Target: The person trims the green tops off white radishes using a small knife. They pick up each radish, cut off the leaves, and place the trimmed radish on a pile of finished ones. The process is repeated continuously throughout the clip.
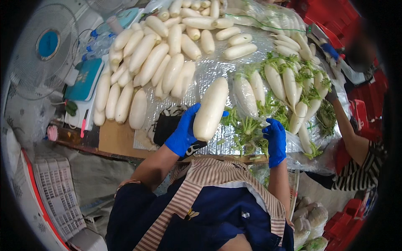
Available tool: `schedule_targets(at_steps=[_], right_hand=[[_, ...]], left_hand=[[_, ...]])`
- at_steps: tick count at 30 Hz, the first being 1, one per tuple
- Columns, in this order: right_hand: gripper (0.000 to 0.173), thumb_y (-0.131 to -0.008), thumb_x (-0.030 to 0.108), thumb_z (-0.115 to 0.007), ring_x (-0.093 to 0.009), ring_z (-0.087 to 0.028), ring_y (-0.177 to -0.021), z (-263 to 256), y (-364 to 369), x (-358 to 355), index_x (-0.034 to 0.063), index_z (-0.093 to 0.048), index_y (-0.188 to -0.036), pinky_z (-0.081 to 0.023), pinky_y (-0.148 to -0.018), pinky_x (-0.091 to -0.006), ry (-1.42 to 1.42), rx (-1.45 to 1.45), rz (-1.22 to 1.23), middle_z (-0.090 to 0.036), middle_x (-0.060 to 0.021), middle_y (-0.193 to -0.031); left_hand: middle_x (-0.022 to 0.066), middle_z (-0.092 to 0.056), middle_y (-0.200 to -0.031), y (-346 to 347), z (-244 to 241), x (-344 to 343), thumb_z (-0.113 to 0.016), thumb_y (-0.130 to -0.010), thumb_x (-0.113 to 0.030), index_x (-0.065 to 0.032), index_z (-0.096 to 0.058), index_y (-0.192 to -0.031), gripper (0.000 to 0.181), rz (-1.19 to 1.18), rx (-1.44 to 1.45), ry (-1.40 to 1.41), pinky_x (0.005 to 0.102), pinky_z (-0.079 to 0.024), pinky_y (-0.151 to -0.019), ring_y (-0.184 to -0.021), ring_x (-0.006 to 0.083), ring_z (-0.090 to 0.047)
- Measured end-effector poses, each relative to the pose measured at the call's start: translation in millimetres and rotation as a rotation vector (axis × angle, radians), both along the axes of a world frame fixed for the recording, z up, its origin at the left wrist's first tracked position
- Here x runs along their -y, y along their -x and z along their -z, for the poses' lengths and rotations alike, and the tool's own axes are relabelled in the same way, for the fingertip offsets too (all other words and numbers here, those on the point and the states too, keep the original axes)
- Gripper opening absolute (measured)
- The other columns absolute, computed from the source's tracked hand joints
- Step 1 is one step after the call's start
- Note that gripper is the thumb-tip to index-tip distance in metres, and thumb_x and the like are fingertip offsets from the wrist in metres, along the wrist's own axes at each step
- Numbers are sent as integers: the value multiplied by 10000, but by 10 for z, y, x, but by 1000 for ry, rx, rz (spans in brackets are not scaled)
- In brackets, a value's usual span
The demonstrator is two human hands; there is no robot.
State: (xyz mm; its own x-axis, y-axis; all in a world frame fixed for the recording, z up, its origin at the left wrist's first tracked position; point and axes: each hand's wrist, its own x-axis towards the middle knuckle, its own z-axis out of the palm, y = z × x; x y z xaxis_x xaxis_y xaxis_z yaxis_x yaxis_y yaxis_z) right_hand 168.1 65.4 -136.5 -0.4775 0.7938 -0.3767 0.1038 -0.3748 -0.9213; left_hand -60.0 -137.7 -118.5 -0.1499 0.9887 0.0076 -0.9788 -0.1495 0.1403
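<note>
My left hand (185,133), in a blue glove, grips a large peeled-looking white radish (211,108), which tilts upward over the table's near edge. My right hand (275,141), also gloved in blue, is raised with curled fingers beside clear plastic film (262,118); whether it pinches the film cannot be told. Just beyond it lie a film-wrapped white radish (246,95) and cut green radish leaves (248,127). A black cloth or bag (168,127) is partly hidden behind my left hand.
Piled white radishes (152,62) cover the far left; leafy radishes (289,83) lie right on silvery sheeting (213,67). At left are a fan (47,45), a teal-topped scale (84,80) and a pink-handled knife (84,124). A co-worker's arm (348,125) reaches in from the right.
</note>
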Motion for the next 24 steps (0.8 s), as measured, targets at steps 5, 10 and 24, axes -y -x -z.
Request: schedule_targets(at_steps=[5,10,24], right_hand=[[242,-880,281,-533,-122,-566,-674,-26,12,109,82,-607,-995,-425,-617,-262,28,-8,-105,-564,-10,-721],[249,-881,265,-513,-131,-566,-680,75,-133,120,74,-604,-1014,-430,-616,-269,44,8,-93,-560,-17,-717],[269,-883,273,-481,-138,-542,-675,114,-601,138,81,-590,-1036,-414,-589,-254,155,-72,66,-534,-12,-721]], left_hand=[[218,-537,-1177,115,144,267,-401,-925,-278,43,-375,-1292,489,-274,-104,229,338,-503,-831,-978,260,-594],[158,-585,-1093,231,219,536,-573,-844,-258,7,-447,-1247,498,-393,-170,534,371,-526,-772,-925,262,-614],[83,-589,-1104,1020,302,1552,-800,-635,-243,-35,-495,-1255,722,-527,-1416,967,304,-445,-858,-982,163,-549]])
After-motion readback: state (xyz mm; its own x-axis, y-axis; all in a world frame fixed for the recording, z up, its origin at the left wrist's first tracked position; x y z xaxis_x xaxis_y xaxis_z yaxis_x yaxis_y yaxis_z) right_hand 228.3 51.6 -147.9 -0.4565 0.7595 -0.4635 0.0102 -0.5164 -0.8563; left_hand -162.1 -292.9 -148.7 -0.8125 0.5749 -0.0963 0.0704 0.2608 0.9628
